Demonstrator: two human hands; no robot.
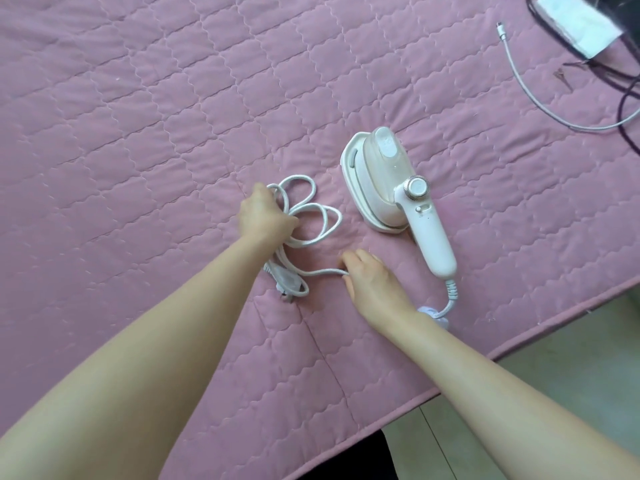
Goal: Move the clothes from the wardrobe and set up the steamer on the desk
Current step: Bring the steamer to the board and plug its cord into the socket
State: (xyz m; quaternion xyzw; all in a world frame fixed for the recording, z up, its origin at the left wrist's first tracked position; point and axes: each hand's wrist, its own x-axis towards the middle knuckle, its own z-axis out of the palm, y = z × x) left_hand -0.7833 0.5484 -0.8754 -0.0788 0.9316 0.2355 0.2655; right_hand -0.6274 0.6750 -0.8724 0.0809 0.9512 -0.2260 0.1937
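Cord [323,270] bunches inside the curled left hand [265,216]; right hand [374,284] pinches slack near the quilt [138,98] front edge; feed loops evenly, untwisted.

Bare forearms, left hand [263,216], right hand [374,285]; dark clothing [349,460] below

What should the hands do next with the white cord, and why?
Probably the right hand should bring its stretch of cord over to the left hand as one more loop. The left hand grips a bundle of loops, while the right hand pinches a piece that lies loose on the quilt beside the iron.
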